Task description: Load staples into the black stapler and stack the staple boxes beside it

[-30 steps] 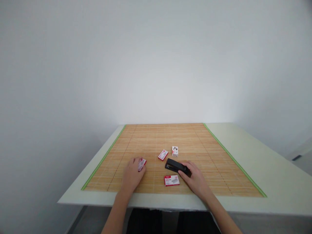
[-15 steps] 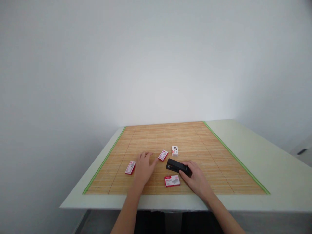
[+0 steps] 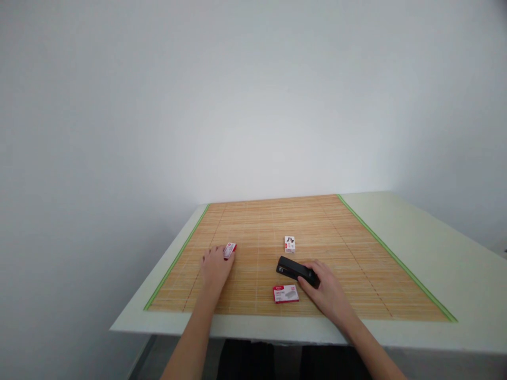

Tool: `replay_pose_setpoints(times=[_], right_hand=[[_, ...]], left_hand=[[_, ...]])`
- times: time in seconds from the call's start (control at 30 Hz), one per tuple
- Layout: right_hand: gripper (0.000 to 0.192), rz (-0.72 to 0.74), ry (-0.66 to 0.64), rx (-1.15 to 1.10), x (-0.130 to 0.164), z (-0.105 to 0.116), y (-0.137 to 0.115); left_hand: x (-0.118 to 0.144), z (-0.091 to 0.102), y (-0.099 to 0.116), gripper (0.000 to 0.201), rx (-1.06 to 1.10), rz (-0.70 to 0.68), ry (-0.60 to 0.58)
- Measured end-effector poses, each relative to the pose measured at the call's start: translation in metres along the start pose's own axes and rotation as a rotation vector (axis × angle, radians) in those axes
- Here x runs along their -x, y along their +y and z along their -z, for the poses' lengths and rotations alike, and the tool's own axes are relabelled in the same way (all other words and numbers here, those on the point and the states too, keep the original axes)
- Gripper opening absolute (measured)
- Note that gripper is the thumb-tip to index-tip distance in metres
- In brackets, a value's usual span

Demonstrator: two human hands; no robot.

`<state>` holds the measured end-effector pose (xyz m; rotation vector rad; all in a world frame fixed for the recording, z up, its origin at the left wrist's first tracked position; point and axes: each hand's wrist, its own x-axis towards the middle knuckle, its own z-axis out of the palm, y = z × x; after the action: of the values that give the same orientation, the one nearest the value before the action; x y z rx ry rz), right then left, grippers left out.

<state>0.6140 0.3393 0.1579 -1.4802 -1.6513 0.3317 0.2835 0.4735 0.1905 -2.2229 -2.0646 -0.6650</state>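
Resting on a bamboo mat [image 3: 356, 253], both hands are working near its front edge. The left hand [image 3: 214, 266] is lying palm down at the near left, its fingers curled loosely around a small red-and-white staple box [image 3: 229, 249] that is showing just past the fingertips; the fingers are narrow and appear to be holding the box, though the contact under the palm is hidden. The right hand [image 3: 327, 290] is sitting right of centre, fingers closing around the near end of a black stapler [image 3: 297, 269], which is lying flat and pointing away to the left.

Lying just in front of the stapler, nearer the mat's edge, is a second red staple box [image 3: 285, 294], untouched. Standing farther back, a small white box [image 3: 289, 244] is well apart from both hands. The mat is covering a pale table [image 3: 455, 253].

Handling judgement: the stapler is looking rigid, compact and fairly dense for its size, with smooth plastic or metal sides, so gripping across its body near the hinged rear end is likely giving the firmest hold; pressing on the top arm could make it pivot. The staple box is appearing light, thin cardboard, easily crushed, best pinched by its long edges.
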Motion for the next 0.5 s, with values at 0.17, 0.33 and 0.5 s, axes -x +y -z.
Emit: replay_pose_setpoints(times=[0.17,0.33,0.5], right_hand=[[0.022,-0.001,-0.014,0.004,0.000,0.000,0.001],[0.020,0.000,-0.003,0.011,0.000,0.001,-0.005],[0.022,-0.001,0.010,0.020,0.001,0.002,-0.009]], left_hand=[[0.012,0.009,-0.012,0.045,0.046,0.065,0.034],[0.001,0.000,0.055,0.048,0.221,-0.162,-0.030],[-0.019,-0.021,0.148,0.047,0.421,-0.560,-0.267]])
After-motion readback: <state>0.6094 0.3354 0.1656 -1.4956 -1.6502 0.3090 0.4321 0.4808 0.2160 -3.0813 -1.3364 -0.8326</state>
